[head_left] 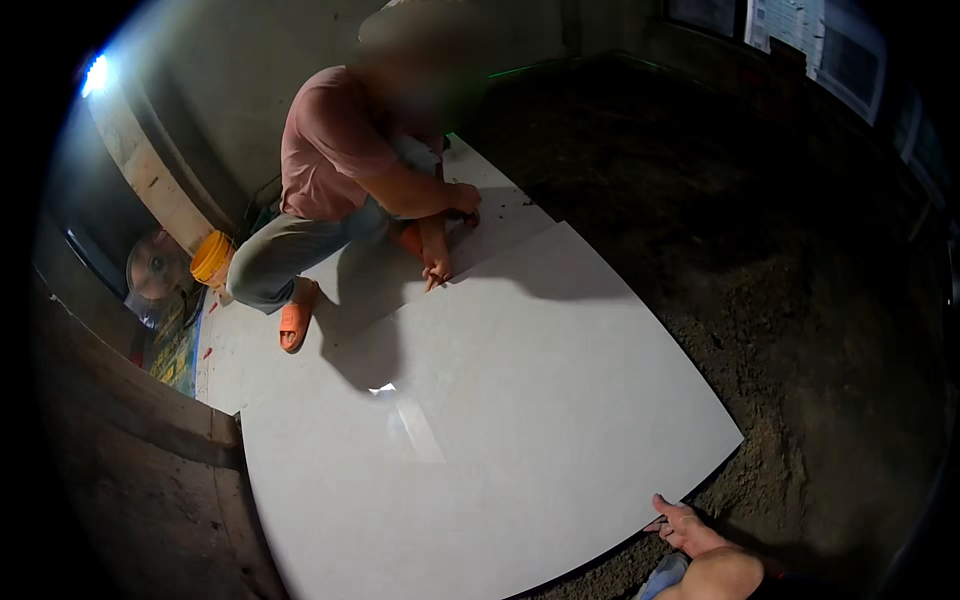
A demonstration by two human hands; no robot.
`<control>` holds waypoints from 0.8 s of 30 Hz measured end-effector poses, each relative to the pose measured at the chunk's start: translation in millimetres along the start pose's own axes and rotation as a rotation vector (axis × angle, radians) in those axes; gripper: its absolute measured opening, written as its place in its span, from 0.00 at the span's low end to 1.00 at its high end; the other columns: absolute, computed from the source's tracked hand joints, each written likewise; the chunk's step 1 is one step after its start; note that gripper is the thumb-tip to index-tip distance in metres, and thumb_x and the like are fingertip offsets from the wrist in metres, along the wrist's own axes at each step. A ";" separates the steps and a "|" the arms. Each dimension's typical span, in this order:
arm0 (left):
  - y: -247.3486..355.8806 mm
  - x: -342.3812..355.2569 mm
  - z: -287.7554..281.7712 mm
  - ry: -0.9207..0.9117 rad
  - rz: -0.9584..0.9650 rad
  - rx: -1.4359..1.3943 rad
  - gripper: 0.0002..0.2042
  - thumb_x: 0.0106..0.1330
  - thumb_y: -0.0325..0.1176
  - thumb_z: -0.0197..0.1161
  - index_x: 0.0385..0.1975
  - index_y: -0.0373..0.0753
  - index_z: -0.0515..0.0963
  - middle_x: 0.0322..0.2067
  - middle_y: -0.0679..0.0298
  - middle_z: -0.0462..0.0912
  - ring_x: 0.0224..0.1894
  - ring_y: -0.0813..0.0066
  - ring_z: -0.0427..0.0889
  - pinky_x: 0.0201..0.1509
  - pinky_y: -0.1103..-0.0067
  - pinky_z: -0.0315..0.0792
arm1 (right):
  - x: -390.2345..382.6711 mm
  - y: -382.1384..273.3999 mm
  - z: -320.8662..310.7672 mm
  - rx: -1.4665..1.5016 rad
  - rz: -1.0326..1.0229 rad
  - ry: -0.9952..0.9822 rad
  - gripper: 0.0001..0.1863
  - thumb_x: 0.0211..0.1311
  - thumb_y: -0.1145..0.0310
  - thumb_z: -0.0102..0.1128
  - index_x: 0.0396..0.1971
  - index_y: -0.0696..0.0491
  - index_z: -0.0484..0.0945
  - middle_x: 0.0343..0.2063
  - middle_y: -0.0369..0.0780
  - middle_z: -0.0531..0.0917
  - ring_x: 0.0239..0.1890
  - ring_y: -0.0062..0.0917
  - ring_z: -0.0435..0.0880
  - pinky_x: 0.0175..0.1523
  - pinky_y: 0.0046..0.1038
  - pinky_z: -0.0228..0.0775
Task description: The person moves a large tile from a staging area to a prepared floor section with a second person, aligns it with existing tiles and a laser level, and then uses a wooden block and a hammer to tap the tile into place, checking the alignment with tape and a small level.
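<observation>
R fingers (pixel 665 507) at lg tile (pixel 530 390) edge, open soil (pixel 730 270) adj.

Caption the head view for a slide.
Right hand at the edge of a large pale tile, with a co-worker squatting beyond.

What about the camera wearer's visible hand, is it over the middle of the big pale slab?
No, the right hand is at the near edge of the slab, toward its right-hand corner.
</observation>
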State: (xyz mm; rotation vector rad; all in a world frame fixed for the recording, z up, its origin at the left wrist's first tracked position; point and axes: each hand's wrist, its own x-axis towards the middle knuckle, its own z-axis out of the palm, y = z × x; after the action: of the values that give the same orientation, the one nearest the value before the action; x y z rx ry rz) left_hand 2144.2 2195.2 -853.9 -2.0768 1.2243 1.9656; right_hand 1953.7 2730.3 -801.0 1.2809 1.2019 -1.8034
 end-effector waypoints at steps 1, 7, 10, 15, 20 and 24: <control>-0.6 -0.8 -0.1 0.002 -0.002 -0.003 0.06 0.66 0.37 0.61 0.32 0.44 0.75 0.20 0.66 0.70 0.24 0.65 0.70 0.29 0.68 0.70 | 3.8 0.5 -3.2 -0.002 0.010 0.003 0.26 0.63 0.49 0.65 0.47 0.54 0.68 0.32 0.53 0.83 0.10 0.14 0.61 0.11 0.17 0.47; -1.8 -1.5 -0.8 0.010 -0.009 -0.015 0.06 0.65 0.37 0.61 0.32 0.44 0.75 0.20 0.65 0.70 0.24 0.65 0.70 0.30 0.67 0.70 | 28.0 12.3 -10.6 -0.022 0.046 0.028 0.24 0.65 0.46 0.60 0.46 0.51 0.69 0.31 0.52 0.83 0.10 0.13 0.59 0.10 0.19 0.41; -6.7 -6.5 -11.6 0.034 -0.008 -0.054 0.06 0.65 0.37 0.61 0.33 0.44 0.75 0.20 0.65 0.70 0.25 0.64 0.70 0.31 0.67 0.71 | 5.8 0.2 6.6 -0.057 0.089 0.015 0.25 0.65 0.47 0.61 0.47 0.51 0.68 0.31 0.53 0.83 0.10 0.13 0.59 0.10 0.18 0.43; -19.8 -7.6 -21.5 -0.043 0.211 0.320 0.05 0.64 0.35 0.61 0.31 0.43 0.75 0.20 0.65 0.70 0.24 0.64 0.69 0.31 0.66 0.70 | 3.9 -4.4 0.5 -0.017 0.067 0.044 0.25 0.64 0.50 0.64 0.49 0.52 0.68 0.32 0.52 0.82 0.12 0.16 0.68 0.12 0.17 0.47; -28.0 8.4 -32.2 -0.085 0.412 0.608 0.07 0.64 0.31 0.60 0.25 0.40 0.73 0.18 0.65 0.68 0.21 0.65 0.65 0.27 0.68 0.67 | 22.7 -5.8 -7.0 0.027 0.074 0.040 0.26 0.64 0.53 0.66 0.53 0.50 0.67 0.34 0.48 0.79 0.31 0.33 0.86 0.13 0.18 0.47; -13.0 -27.1 -12.3 0.099 0.009 -0.216 0.09 0.68 0.30 0.56 0.23 0.39 0.72 0.17 0.65 0.69 0.20 0.67 0.67 0.24 0.70 0.66 | 44.8 6.8 -1.4 0.067 0.082 0.060 0.28 0.64 0.53 0.66 0.56 0.50 0.66 0.36 0.48 0.79 0.35 0.38 0.87 0.14 0.19 0.47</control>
State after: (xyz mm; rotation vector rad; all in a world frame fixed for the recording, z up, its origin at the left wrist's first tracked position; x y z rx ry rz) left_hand 2164.4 2211.5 -834.5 -2.2960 1.0814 2.1080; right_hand 1944.7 2729.9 -845.4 1.4105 1.1124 -1.7711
